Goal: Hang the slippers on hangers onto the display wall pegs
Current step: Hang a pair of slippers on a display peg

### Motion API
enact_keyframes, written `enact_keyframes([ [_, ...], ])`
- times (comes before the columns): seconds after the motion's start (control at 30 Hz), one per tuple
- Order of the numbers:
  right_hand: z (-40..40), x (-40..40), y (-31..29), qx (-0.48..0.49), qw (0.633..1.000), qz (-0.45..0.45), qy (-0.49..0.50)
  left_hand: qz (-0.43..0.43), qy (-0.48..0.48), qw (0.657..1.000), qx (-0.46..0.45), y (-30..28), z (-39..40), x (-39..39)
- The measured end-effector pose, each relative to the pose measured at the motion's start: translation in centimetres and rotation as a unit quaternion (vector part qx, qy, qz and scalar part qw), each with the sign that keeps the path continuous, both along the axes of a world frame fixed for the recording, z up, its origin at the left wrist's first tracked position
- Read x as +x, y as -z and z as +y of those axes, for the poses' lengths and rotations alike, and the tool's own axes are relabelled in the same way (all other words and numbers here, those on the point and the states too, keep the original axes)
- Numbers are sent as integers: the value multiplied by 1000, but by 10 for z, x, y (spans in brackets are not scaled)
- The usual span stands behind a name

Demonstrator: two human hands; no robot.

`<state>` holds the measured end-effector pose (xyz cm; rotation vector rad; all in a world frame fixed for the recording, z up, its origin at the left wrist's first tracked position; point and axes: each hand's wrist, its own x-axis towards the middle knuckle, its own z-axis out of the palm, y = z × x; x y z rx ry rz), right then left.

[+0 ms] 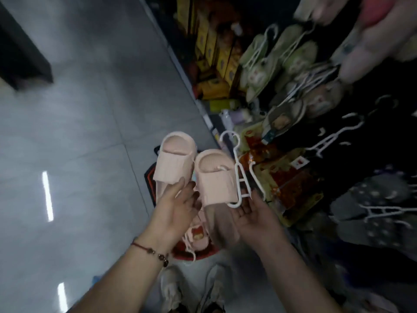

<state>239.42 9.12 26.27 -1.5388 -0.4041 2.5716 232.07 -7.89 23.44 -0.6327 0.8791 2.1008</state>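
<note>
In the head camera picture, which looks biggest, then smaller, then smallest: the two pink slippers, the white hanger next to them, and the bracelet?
1. The two pink slippers look biggest together.
2. The white hanger comes next: about as tall as one slipper, but thin.
3. The bracelet on the left wrist looks smallest, though it sits nearer the camera.

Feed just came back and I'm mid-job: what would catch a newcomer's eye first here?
The pair of pale pink slippers at centre, held up by both hands: the left hand under the left one, the right hand under the right one and the white hanger. To the right, green slippers on white hangers crowd the dark display.
</note>
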Motion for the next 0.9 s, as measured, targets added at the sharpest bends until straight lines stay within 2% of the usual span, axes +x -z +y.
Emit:
enact_keyframes([
  [0.1,9,-9,-101,12,996,88,6,159,24,987,-2,-99,31,-25],
  [0.23,23,-2,-222,46,979,197,38,346,17,938,-15,-220,65,-28],
  [0.33,28,16,-290,86,962,257,33,439,25,898,-13,-290,79,-22],
  [0.4,30,35,-325,153,953,260,14,484,30,874,-18,-329,90,-16],
  [0.53,42,79,-370,350,910,224,-9,520,54,852,8,-380,114,15],
  [0.63,54,118,-400,428,879,208,-28,522,53,851,24,-405,130,45],
  [0.8,81,184,-439,578,797,158,-75,521,76,849,45,-429,164,93],
  [0.9,94,214,-455,609,779,130,-74,526,92,843,63,-439,185,122],
])
